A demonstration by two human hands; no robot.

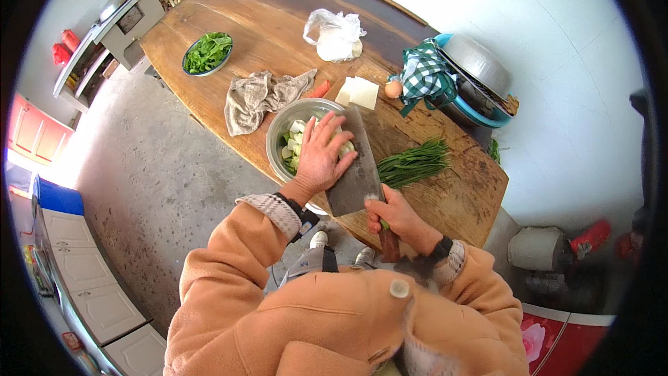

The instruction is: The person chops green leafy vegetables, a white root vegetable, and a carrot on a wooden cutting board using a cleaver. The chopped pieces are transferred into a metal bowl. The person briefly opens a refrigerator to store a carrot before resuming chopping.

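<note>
My right hand (399, 214) grips the wooden handle of a broad cleaver (357, 177), whose blade slants over the right side of a bowl (271, 141). A small green piece shows by the fingers. Over the bowl, my left hand (323, 154) has its fingers spread, its thumb side against or just above the blade. Cut pale and green vegetable pieces (293, 149) fill the bowl, partly hidden by that hand. Right of the blade lies a bundle of thin green stalks (415, 163), chives by their look. Two white slabs (360, 92) rest beyond the cleaver's tip.
Around the wooden table (245, 10) are a crumpled cloth (255, 102), an orange-red carrot piece (320, 89), an egg (393, 89), a bowl of green leaves (209, 53) and a white plastic bag (336, 36). At the right, a checked cloth (428, 70) hangs by a blue basin (480, 117) of metal pans.
</note>
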